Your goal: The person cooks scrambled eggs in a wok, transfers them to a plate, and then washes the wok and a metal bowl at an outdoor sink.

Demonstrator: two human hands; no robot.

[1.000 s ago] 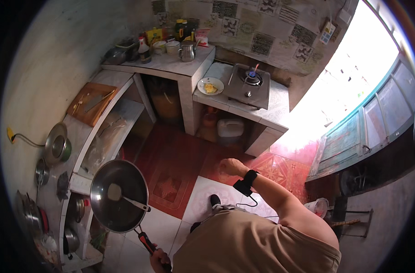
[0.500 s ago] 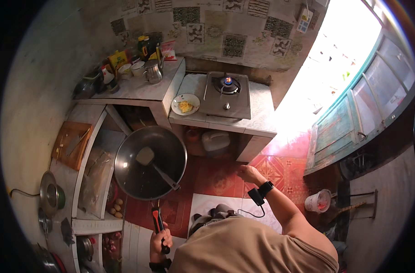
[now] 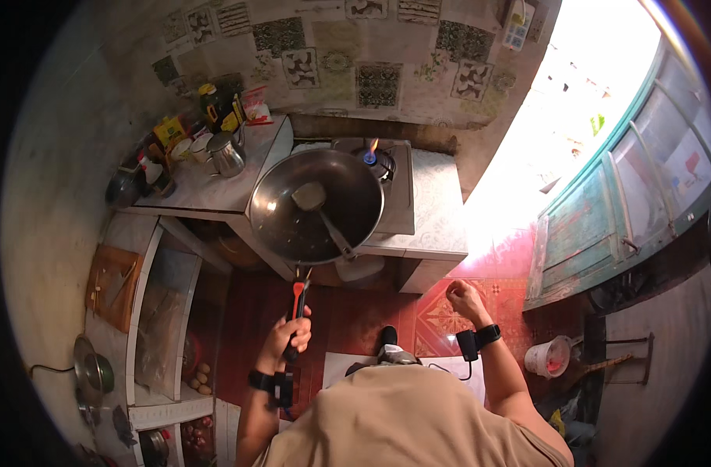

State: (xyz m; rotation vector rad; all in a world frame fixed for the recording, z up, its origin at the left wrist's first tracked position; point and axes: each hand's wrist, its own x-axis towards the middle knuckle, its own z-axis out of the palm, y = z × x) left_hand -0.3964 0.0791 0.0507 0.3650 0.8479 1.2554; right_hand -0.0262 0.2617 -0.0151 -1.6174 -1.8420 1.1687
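My left hand (image 3: 287,338) is wrapped round the red-and-black handle (image 3: 297,300) of a large metal wok (image 3: 289,233). The wok hangs over the counter's front edge and covers the left part of a gas stove (image 3: 402,198). Inside it lies a spatula (image 3: 309,196), its handle leaning on the near right rim. Just right of the wok's far rim, a flame (image 3: 372,152) burns on the burner. Apart from all this, my right hand (image 3: 466,302) hovers above the red tiled floor with fingers curled, nothing visible in them.
A metal pitcher (image 3: 228,156), cups and several bottles stand on the left counter. Lower left, a cutting board (image 3: 112,284) carries a knife. An open teal door (image 3: 581,241) is at right, with a white bucket (image 3: 548,356) below it.
The wok has moved up and right, from over the floor to the stove's edge, and now hides the plate of food. My left hand followed; my right hand shifted right.
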